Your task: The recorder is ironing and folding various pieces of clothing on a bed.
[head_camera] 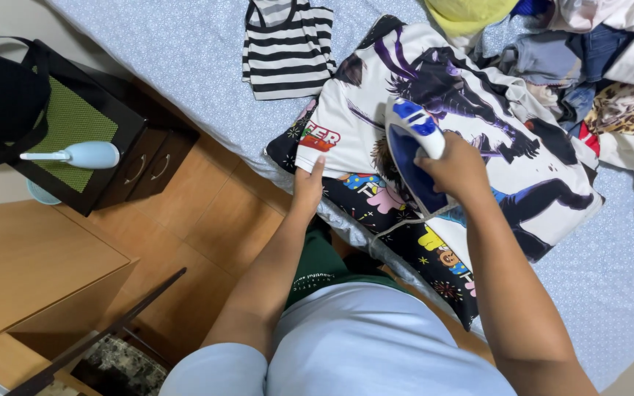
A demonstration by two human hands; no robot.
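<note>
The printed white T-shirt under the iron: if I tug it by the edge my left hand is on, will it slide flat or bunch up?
Probably bunch. The printed T-shirt looks thin and floppy, already rumpled near the clothes pile. The iron, gripped by the right hand, likely pins its middle, so cloth would stretch around it. The left hand presses only one edge; the bedsheet beneath may drag.

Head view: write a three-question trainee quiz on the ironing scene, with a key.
1. True or false: the right hand grips the blue and white iron.
2. What does the left hand press on?
A. the striped top
B. the printed white shirt
C. the spray bottle
3. Fill in: the striped top lies on the ___, apart from the shirt being ironed.

Key
1. True.
2. B, the edge of the printed white shirt.
3. Bed, on its dotted blue sheet.
</note>
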